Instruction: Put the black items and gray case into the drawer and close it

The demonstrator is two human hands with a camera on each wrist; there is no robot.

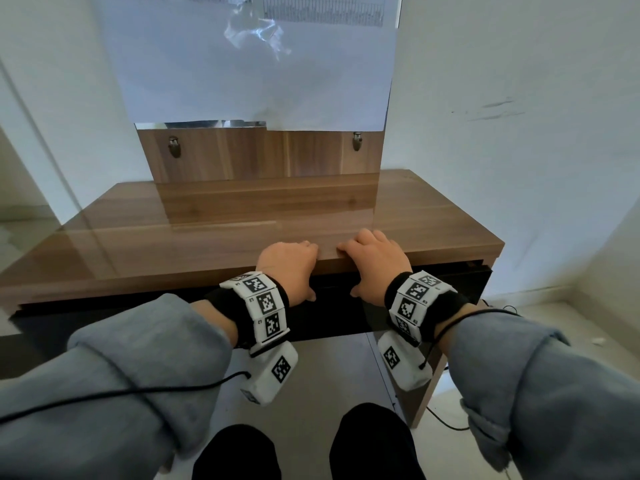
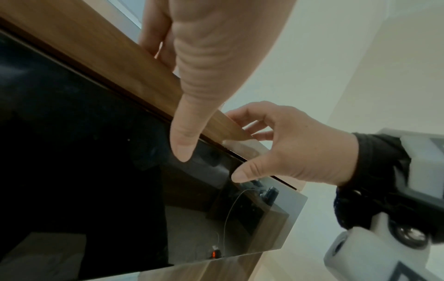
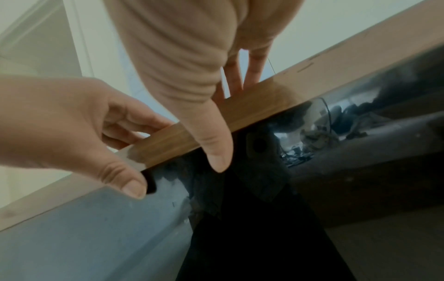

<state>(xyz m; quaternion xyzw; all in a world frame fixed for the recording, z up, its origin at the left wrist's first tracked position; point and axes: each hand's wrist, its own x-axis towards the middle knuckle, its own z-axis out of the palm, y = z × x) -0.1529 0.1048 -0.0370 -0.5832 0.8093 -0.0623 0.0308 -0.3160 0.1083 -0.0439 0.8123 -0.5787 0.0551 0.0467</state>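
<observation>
The glossy black drawer front [image 1: 329,317] sits pushed in under the wooden desk top [image 1: 242,216]. My left hand [image 1: 287,265] and right hand [image 1: 372,261] lie side by side at the desk's front edge. Their fingers rest on the wood and their thumbs hang down against the drawer front. In the left wrist view my left hand [image 2: 192,95] points its thumb onto the drawer front [image 2: 72,152], with my right hand [image 2: 288,148] beside it. The right wrist view shows my right hand [image 3: 187,85], my left hand [image 3: 72,123] and the drawer front [image 3: 96,228]. No black items or gray case are in view.
A mirror panel covered with a paper sheet [image 1: 259,64] stands at the back of the desk on a wooden backboard [image 1: 259,154]. White walls close in on the right. The desk's right leg [image 1: 426,393] and a cable [image 1: 446,424] are on the floor beside my knees [image 1: 239,455].
</observation>
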